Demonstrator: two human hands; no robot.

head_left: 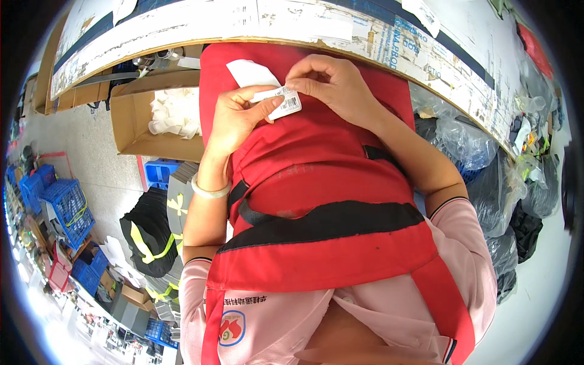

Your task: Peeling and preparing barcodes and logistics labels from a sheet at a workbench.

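Note:
My left hand point(234, 121) pinches a small white label point(291, 104) with a printed barcode between thumb and fingers, over my lap. From the other side, the closed thumb and forefinger of my right hand point(337, 88) meet the label's upper edge. A blank white paper piece point(250, 73) sticks out just beyond my left fingers; whether it joins the label I cannot tell. Beneath both hands lies the red apron point(304, 179) that I wear.
A worn white table edge point(286, 27) runs across in front of me. To the left, an open cardboard box point(131, 121) holds crumpled white pieces. Black bundles with yellow ties point(152, 231) and blue crates point(70, 210) stand farther left. Plastic-wrapped bags point(468, 146) lie at right.

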